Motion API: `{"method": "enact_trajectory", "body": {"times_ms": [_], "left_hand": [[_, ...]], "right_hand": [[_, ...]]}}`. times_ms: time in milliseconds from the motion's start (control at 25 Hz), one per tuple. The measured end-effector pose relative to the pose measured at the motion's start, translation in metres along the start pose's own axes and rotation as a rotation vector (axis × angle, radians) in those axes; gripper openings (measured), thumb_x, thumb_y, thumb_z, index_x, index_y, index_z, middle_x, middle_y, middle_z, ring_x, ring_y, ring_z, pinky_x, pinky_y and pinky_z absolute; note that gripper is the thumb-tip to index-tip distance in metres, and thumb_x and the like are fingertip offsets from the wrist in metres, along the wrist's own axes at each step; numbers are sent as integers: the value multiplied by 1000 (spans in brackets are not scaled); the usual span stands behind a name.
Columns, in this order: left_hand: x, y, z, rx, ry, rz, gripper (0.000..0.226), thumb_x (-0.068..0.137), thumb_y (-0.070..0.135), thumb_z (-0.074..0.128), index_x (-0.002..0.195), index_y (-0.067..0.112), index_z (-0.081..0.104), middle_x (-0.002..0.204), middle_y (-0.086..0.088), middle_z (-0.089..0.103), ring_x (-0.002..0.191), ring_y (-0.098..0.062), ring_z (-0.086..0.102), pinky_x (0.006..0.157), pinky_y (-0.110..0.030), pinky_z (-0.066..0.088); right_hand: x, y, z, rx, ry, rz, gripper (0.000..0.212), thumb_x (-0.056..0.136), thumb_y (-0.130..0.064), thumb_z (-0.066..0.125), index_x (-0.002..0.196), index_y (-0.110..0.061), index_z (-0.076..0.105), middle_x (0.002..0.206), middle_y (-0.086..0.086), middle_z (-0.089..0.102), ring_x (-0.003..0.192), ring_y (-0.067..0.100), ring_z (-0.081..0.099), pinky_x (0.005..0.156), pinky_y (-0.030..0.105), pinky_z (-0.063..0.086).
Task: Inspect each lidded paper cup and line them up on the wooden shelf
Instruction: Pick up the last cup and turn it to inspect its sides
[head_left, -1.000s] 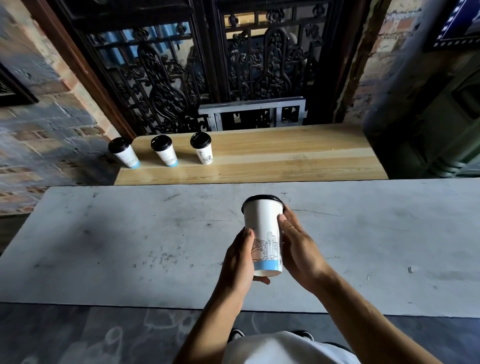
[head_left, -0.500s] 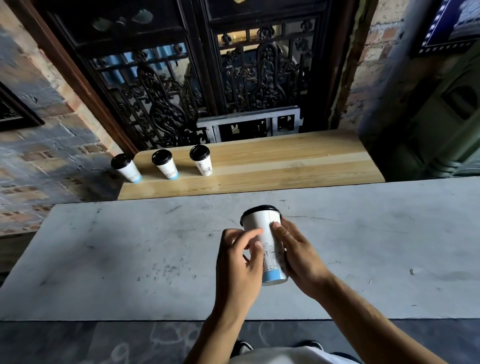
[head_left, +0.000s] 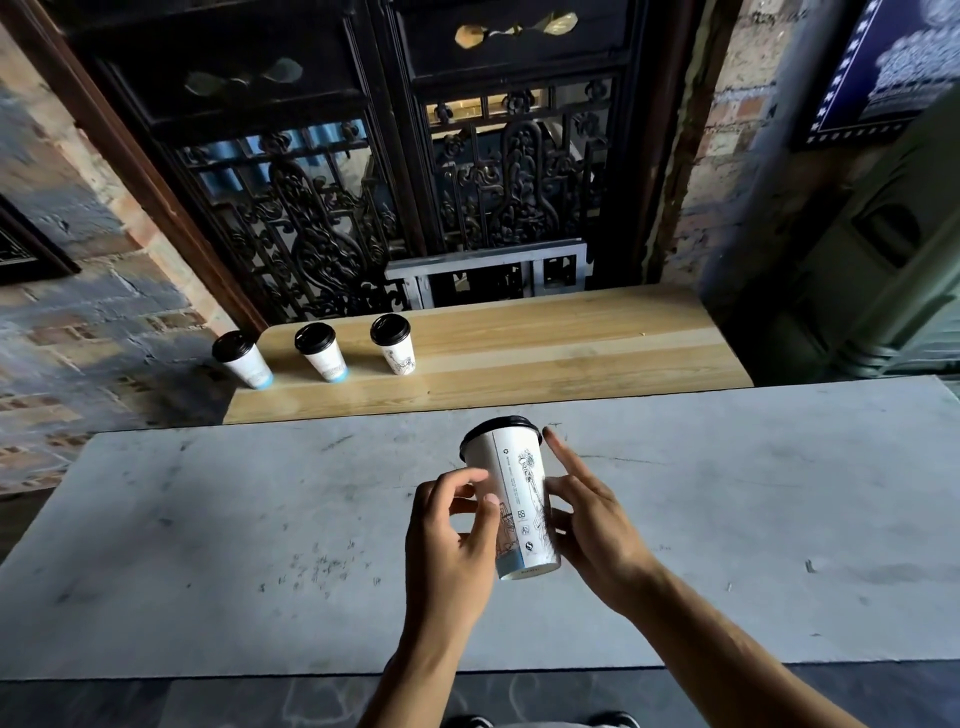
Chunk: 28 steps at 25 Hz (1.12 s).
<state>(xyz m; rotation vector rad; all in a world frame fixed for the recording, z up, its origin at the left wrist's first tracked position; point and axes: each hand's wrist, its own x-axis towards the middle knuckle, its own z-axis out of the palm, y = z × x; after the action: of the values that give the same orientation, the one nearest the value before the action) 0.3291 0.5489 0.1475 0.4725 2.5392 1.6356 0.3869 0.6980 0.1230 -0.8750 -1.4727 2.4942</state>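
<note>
Resting between both hands (head_left: 524, 525): tilted lidded paper cup (head_left: 511, 499).

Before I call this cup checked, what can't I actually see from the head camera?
- Held cup: lid top faces away; far side hidden; left hand and right hand cover parts of the wall.
- Its small print: too fine to read.
- Three shelf cups: too distant to judge their lid seating.

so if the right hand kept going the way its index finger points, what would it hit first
Probably nothing close: the right hand points its index finger past the held cup's black lid, over the grey counter, toward the bare stretch of the wooden shelf. Depth is hard to judge.
</note>
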Motion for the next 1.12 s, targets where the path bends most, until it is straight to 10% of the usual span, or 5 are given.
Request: {"method": "enact_trajectory", "body": {"times_ms": [160,320,800,1040,1120], "left_hand": [[3,-1,0,-31,9,-11,20,94,17,66,105,33,68,110,6,68,99,1,65,73,-11,51],[8,0,-1,-46,6,-4,30,95,8,62,100,35,73,108,12,65,97,-4,67,77,-37,62],[13,2,6,-190,-29,-32,20,92,14,71,97,33,71,103,4,74,97,-8,72,71,-19,59],[16,-3,9,-225,-61,-88,17,89,26,76,105,25,72,106,12,78,104,-2,72,81,-24,61],[18,-4,8,-238,-77,-113,20,91,23,74,111,24,72,109,13,78,106,-2,72,85,-34,63]], "right_hand": [[4,2,0,67,12,9,48,106,-13,45,149,-34,45,92,2,75,78,21,68,68,31,55],[6,-1,3,66,-38,24,40,105,-13,47,144,-14,56,124,22,73,97,27,70,78,35,58],[11,-12,0,84,-81,-39,41,100,-27,58,141,-31,57,132,14,71,122,39,67,106,62,48],[16,-15,-5,39,7,-84,44,111,-15,31,141,-34,56,90,4,78,60,20,66,57,26,51],[15,-17,-5,23,-8,-86,51,109,-9,29,141,-40,54,104,20,77,62,26,66,56,28,51]]}}
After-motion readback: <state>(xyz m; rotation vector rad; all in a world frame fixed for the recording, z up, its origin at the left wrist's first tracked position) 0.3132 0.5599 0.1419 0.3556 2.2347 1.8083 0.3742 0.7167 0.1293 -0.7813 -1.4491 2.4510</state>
